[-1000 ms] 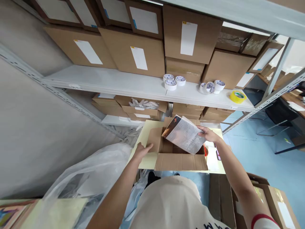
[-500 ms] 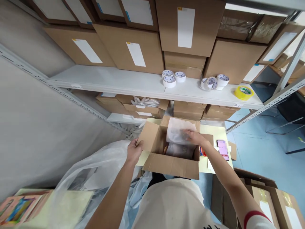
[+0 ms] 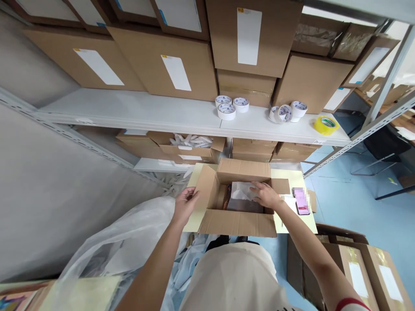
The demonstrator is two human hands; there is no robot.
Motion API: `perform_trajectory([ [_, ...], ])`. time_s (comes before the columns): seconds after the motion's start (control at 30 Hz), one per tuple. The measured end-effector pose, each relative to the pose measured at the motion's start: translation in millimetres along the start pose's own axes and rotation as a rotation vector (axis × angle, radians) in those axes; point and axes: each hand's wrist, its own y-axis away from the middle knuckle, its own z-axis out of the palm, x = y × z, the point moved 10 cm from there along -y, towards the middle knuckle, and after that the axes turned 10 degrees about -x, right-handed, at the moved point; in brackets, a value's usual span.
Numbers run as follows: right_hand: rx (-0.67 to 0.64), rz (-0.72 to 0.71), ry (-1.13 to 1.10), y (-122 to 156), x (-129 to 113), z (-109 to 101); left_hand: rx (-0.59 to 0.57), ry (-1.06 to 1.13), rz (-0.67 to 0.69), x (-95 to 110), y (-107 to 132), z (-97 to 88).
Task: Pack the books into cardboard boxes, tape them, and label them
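Pressing down on a plastic-wrapped book (image 3: 242, 202) that lies flat inside the open cardboard box (image 3: 238, 222), right hand (image 3: 266, 195) is flat, fingers loose, gripping nothing. Left hand (image 3: 185, 203) pinches the box's left flap, arm half bent. Book looks light and stiff, wrap slick; best pinched at an edge. Box sits on pale table (image 3: 194, 220).

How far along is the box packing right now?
Done: the wrapped item lies flat inside the cardboard box. In hand: the right hand rests on it; the left hand holds the left flap. Left: all four flaps stand open, unsealed; tape rolls sit on the shelf.
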Motion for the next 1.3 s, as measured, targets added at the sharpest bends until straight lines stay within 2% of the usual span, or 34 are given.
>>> perform_trajectory([
  [0.07,0.315,0.145,-0.092,31,28,-30,-0.089,-0.055,0.076,13,1,17.2],
  [0.13,0.666,0.37,-0.229,80,67,-52,-0.218,-0.156,0.141,25,4,42.0],
  [0.17,0.771,0.448,-0.333,101,84,-53,-0.283,-0.218,0.173,29,6,54.6],
  [0.23,0.802,0.48,-0.62,120,106,-36,-0.4,-0.337,0.23,34,9,75.0],
  [0.3,0.692,0.385,-0.872,117,107,-15,-0.51,-0.442,0.278,34,12,86.5],
  [0.37,0.53,0.252,-0.905,107,89,-4,-0.619,-0.534,0.335,31,14,88.2],
  [0.47,0.195,0.129,-0.543,89,52,6,-0.785,-0.728,0.401,21,20,79.2],
  [0.53,-0.04,0.119,-0.241,84,39,19,-0.894,-0.924,0.412,11,26,71.8],
  [0.63,-0.304,0.156,0.048,87,39,36,-1.035,-1.216,0.455,-2,38,66.9],
  [0.7,-0.378,0.159,0.093,92,41,42,-1.074,-1.281,0.494,-3,44,67.8],
  [0.77,-0.349,0.12,0.029,93,41,43,-1.053,-1.213,0.498,-1,43,69.9],
  [0.87,-0.145,0.105,-0.208,90,48,33,-0.932,-0.974,0.47,-1,30,70.6],
  [0.97,0.159,0.237,-0.485,90,76,25,-0.658,-0.707,0.425,-4,4,59.9],
  [1.03,0.362,0.316,-0.555,90,91,19,-0.461,-0.571,0.385,-10,-12,49.2],
  [1.1,0.498,0.349,-0.573,85,98,13,-0.343,-0.49,0.36,-16,-22,44.9],
  [1.17,0.538,0.363,-0.691,73,104,13,-0.301,-0.463,0.35,-21,-28,47.8],
  [1.3,0.531,0.38,-1.116,40,113,14,-0.27,-0.513,0.352,-24,-36,57.5],
])
